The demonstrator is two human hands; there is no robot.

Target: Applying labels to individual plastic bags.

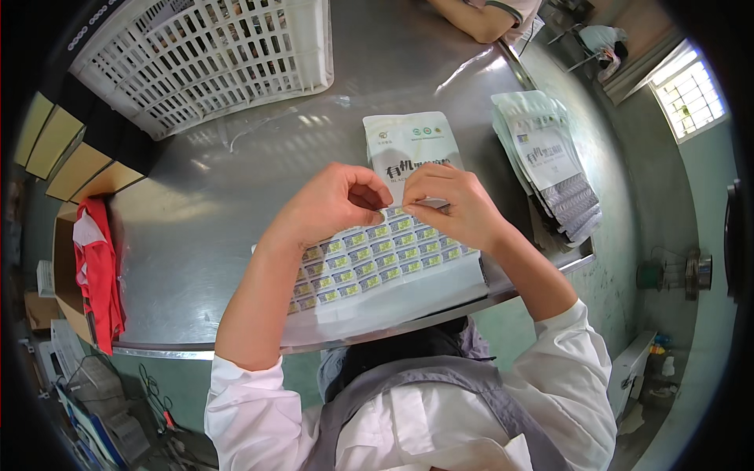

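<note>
A sheet of small printed labels [377,259], laid out in slanting rows, lies before me over a pale stack at the table's front edge. My left hand [339,203] curls at the sheet's upper edge, its thumb on the labels. Close by on the right, thumb and fingertips of my right hand [456,203] pinch at that same edge; whether a single label is between them is too small to see. Just beyond both hands lies a flat white printed pouch [412,138], its lower part hidden by the hands and sheet.
A white plastic crate [206,65] stands on the metal table [177,259] at the far left, near black boxes [97,159]. More pouches [548,159] are stacked at the right edge. Red cloth [97,277] hangs from a cardboard box. A person's arm [471,17] rests at the far edge.
</note>
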